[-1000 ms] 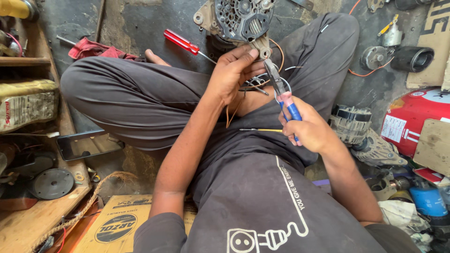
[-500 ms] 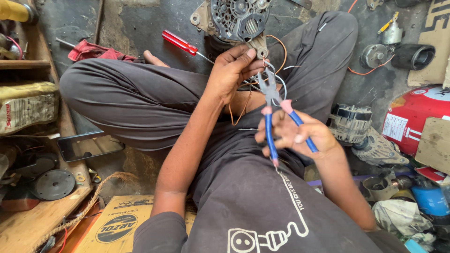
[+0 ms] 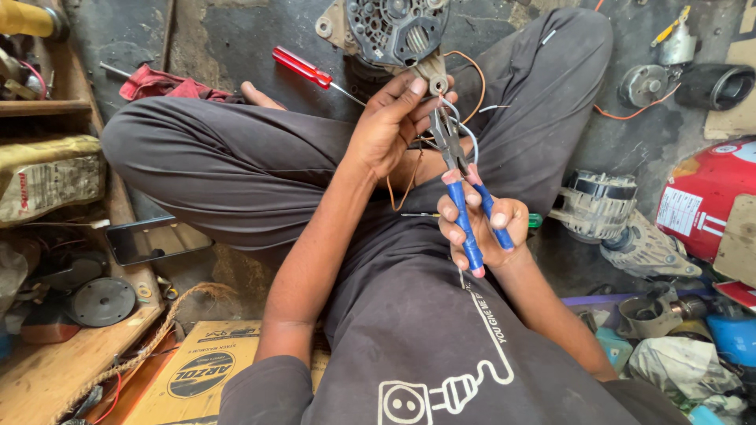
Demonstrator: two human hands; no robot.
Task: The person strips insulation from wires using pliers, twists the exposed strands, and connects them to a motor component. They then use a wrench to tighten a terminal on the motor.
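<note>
Centre frame: blue-handled steel pliers (image 3: 465,197), handles spread, are grasped in the right hand (image 3: 482,228); their tip meets thin orange and white wires (image 3: 465,94), pinched by the left hand (image 3: 390,126) below a grey ribbed metal alternator (image 3: 390,31). A red-handled screwdriver (image 3: 303,67) lies on stained concrete floor (image 3: 236,31), upper left.

a tan cardboard box (image 3: 193,370) with a dark oval label lies bottom left, a yellowish crumpled packet (image 3: 47,177) sits on the left shelf, a dark-screened phone (image 3: 150,240) rests below it — and a red canister (image 3: 705,205) with a white label lies far right.
</note>
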